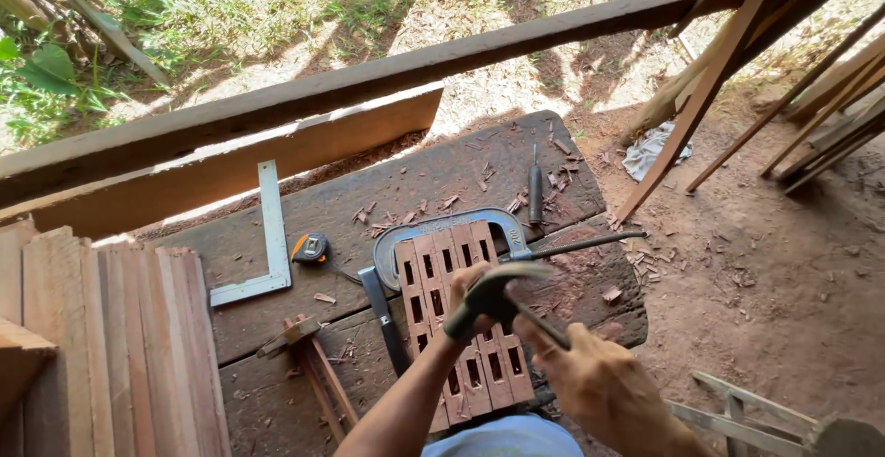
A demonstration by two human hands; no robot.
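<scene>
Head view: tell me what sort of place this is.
Probably an open-air woodworking spot. A rough plank workbench carries a clamp gripping slotted wooden slats, with a steel square, wood chips and stacked boards above bare dirt and grass.

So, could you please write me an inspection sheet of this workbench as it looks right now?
Surface: weathered plank bench, strewn with wood chips.
Job's things: bundle of mortised slats held in a C-clamp; hammer; thin chisel.
Clutter: steel square, tape measure, screwdriver, stacked boards.
Hands: left hand grips the hammer; right hand holds the chisel.
Cables: nothing seen.
Surroundings: dirt floor, grass, leaning timbers.
</scene>
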